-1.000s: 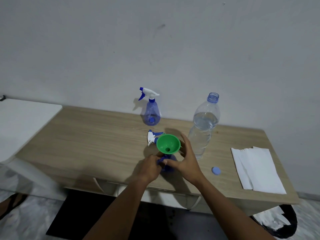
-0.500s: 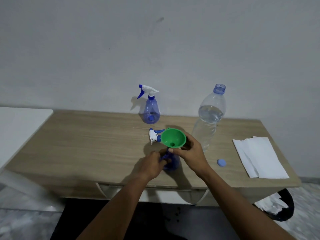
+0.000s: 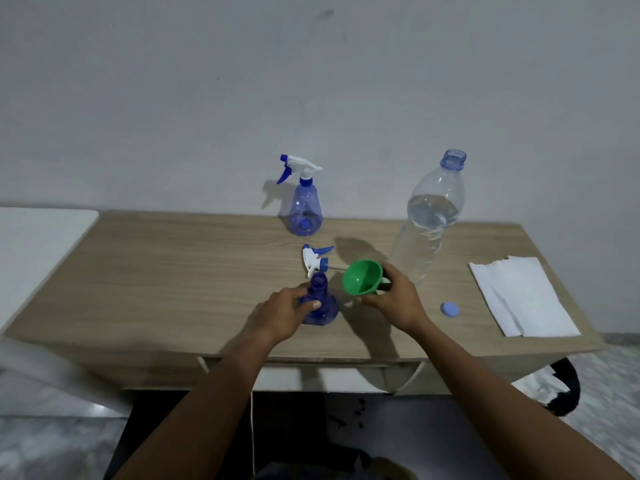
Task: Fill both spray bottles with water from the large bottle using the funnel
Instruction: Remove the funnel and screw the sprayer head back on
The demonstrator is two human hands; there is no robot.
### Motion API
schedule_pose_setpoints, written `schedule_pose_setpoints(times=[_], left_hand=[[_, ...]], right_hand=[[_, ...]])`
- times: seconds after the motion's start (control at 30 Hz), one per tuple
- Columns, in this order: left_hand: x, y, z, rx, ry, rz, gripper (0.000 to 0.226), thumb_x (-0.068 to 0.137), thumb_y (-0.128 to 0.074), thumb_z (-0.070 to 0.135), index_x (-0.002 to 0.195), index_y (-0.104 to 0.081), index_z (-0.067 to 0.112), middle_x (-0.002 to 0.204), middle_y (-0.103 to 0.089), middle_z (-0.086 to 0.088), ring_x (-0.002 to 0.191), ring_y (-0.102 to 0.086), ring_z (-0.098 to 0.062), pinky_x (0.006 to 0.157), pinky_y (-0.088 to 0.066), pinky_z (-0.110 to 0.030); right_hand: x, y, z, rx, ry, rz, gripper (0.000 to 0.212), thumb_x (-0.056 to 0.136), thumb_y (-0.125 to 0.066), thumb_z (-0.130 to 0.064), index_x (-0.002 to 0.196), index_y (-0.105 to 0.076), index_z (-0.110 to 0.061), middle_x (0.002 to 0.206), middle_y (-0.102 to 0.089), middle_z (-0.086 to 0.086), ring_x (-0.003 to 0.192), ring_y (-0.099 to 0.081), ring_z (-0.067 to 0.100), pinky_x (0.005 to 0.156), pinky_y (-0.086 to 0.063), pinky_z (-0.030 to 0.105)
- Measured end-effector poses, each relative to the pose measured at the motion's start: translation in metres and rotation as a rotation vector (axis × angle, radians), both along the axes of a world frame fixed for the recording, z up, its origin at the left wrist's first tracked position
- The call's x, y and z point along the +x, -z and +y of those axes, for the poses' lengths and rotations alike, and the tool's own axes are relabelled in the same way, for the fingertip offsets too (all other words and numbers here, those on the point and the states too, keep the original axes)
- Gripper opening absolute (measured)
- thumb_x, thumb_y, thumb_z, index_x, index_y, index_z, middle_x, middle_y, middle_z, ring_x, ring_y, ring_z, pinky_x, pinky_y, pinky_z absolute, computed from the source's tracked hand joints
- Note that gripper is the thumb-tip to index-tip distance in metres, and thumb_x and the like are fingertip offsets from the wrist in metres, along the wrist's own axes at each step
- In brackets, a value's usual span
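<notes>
My left hand [image 3: 288, 311] grips an open blue spray bottle [image 3: 322, 306] standing near the front of the wooden table [image 3: 173, 271]. Its white and blue trigger head [image 3: 314, 259] lies just behind it. My right hand [image 3: 396, 299] holds the green funnel [image 3: 362, 277] tilted, off to the right of the bottle's neck. A second blue spray bottle [image 3: 304, 209] with its trigger on stands at the back by the wall. The large clear bottle [image 3: 427, 216], uncapped and partly filled with water, stands behind my right hand.
A blue cap [image 3: 450, 310] lies on the table right of my right hand. White paper towels [image 3: 519, 296] cover the table's right end. A white surface [image 3: 31, 244] adjoins the left end. A dark bin with white paper [image 3: 554, 386] sits below right.
My right hand has lifted the funnel out of the front spray bottle's neck and moved it right, tilting it. My left hand keeps hold of that bottle.
</notes>
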State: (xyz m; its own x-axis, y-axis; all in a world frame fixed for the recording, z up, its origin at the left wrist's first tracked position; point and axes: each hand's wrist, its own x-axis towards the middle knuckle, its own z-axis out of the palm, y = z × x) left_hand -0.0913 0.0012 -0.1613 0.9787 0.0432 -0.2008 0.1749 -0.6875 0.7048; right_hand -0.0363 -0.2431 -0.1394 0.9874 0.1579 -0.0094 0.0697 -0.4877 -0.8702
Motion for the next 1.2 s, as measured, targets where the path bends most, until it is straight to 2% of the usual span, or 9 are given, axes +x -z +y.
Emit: schedule_pose_setpoints(times=[0.1, 0.2, 0.47, 0.6, 0.7, 0.83, 1.0, 1.1, 1.2], left_hand=[[-0.001, -0.001, 0.008, -0.006, -0.003, 0.01, 0.044, 0.077, -0.047, 0.075, 0.116, -0.056, 0.056, 0.099, -0.074, 0.011, 0.094, -0.069, -0.018, 0.089, -0.056, -0.045], [-0.003, -0.002, 0.013, -0.015, -0.013, 0.014, 0.046, 0.077, -0.047, 0.075, 0.119, -0.054, 0.058, 0.1, -0.074, 0.012, 0.095, -0.069, -0.018, 0.089, -0.055, -0.045], [-0.006, -0.004, 0.013, -0.028, -0.005, 0.011, 0.046, 0.085, -0.049, 0.068, 0.13, -0.047, 0.057, 0.113, -0.072, 0.015, 0.106, -0.067, -0.017, 0.094, -0.054, -0.045], [-0.006, -0.005, 0.015, -0.033, -0.001, 0.01, 0.048, 0.082, -0.047, 0.071, 0.129, -0.045, 0.059, 0.115, -0.072, 0.016, 0.108, -0.067, -0.016, 0.094, -0.054, -0.044], [-0.005, -0.007, 0.016, -0.023, -0.013, -0.001, 0.044, 0.087, -0.05, 0.065, 0.131, -0.047, 0.057, 0.114, -0.071, 0.017, 0.104, -0.067, -0.016, 0.093, -0.054, -0.043], [-0.002, -0.007, 0.017, -0.019, -0.036, -0.018, 0.04, 0.092, -0.054, 0.058, 0.131, -0.053, 0.049, 0.114, -0.071, 0.014, 0.104, -0.067, -0.017, 0.092, -0.053, -0.041], [0.001, -0.004, 0.023, -0.038, -0.071, -0.034, 0.039, 0.092, -0.055, 0.056, 0.13, -0.053, 0.049, 0.111, -0.071, 0.016, 0.101, -0.067, -0.014, 0.09, -0.055, -0.039], [0.004, -0.006, 0.024, -0.074, -0.085, -0.029, 0.034, 0.096, -0.061, 0.041, 0.13, -0.059, 0.04, 0.107, -0.07, 0.014, 0.1, -0.065, -0.011, 0.08, -0.049, -0.019], [0.005, -0.01, 0.021, -0.092, -0.09, -0.041, 0.032, 0.097, -0.063, 0.031, 0.13, -0.062, 0.031, 0.102, -0.067, 0.012, 0.088, -0.061, -0.003, 0.067, -0.039, -0.001]], right_hand=[[0.003, 0.008, 0.005, -0.192, -0.055, -0.002, 0.075, 0.064, -0.091, -0.02, 0.132, -0.059, -0.023, 0.117, -0.07, -0.001, 0.1, -0.068, 0.02, 0.09, -0.057, 0.041], [0.008, 0.013, 0.011, -0.268, -0.099, 0.032, 0.078, 0.065, -0.089, -0.025, 0.136, -0.056, -0.023, 0.122, -0.069, 0.001, 0.103, -0.066, 0.021, 0.092, -0.056, 0.043], [0.019, 0.018, 0.014, -0.294, -0.178, 0.119, 0.086, 0.067, -0.092, -0.017, 0.142, -0.052, -0.017, 0.127, -0.065, 0.002, 0.11, -0.063, 0.017, 0.095, -0.052, 0.032], [0.02, 0.015, 0.012, -0.324, -0.183, 0.143, 0.103, 0.065, -0.093, -0.024, 0.153, -0.04, -0.017, 0.143, -0.058, 0.005, 0.124, -0.06, 0.025, 0.103, -0.052, 0.042], [0.019, 0.003, 0.012, -0.285, -0.172, 0.165, 0.113, 0.066, -0.095, -0.026, 0.158, -0.03, -0.017, 0.155, -0.046, 0.005, 0.135, -0.051, 0.025, 0.109, -0.046, 0.04], [0.027, -0.018, 0.025, -0.251, -0.147, 0.084, 0.094, 0.073, -0.09, -0.033, 0.153, -0.041, -0.022, 0.154, -0.047, 0.002, 0.133, -0.053, 0.024, 0.104, -0.049, 0.037], [0.06, -0.019, 0.059, -0.362, -0.206, 0.031, 0.061, 0.083, -0.081, -0.038, 0.138, -0.061, -0.023, 0.138, -0.063, -0.005, 0.12, -0.06, 0.019, 0.092, -0.046, 0.031], [0.084, -0.009, 0.082, -0.507, -0.279, 0.05, 0.055, 0.083, -0.08, -0.041, 0.133, -0.065, -0.026, 0.13, -0.067, -0.001, 0.114, -0.063, 0.021, 0.09, -0.049, 0.033], [0.102, 0.0, 0.097, -0.615, -0.317, 0.067, 0.051, 0.079, -0.082, -0.042, 0.127, -0.07, -0.028, 0.118, -0.072, -0.003, 0.103, -0.065, 0.018, 0.085, -0.052, 0.032]])
